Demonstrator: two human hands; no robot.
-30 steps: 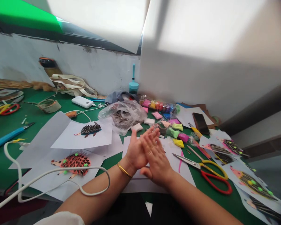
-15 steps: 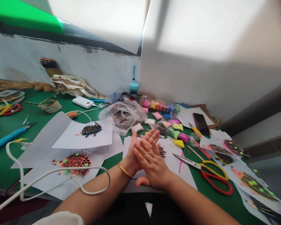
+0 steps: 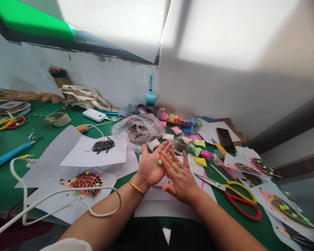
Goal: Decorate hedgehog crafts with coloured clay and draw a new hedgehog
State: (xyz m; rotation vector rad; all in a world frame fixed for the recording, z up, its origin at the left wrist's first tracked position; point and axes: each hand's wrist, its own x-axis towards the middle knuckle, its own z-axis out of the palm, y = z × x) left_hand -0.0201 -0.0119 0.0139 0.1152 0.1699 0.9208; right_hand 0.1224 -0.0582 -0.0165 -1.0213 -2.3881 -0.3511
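Note:
A small green clay ball rests on the upturned palm of my left hand, whose fingers are stretched out. My right hand lies open beside it, palm down, its fingertips overlapping the left fingers. Beneath both hands is white paper, mostly covered, so its picture is largely hidden. Just beyond my fingers lie small packets of coloured clay, among them a yellow one and a green one.
Large scissors lie right of my hands. Hedgehog pictures sit at left, with more at right. A clear bag of seeds stands behind. A white cable loops over my left forearm. A blue craft knife lies far left.
My hands were pressed together palm to palm; they have now parted, the right one sliding right. The green clay ball has come into sight on my left palm.

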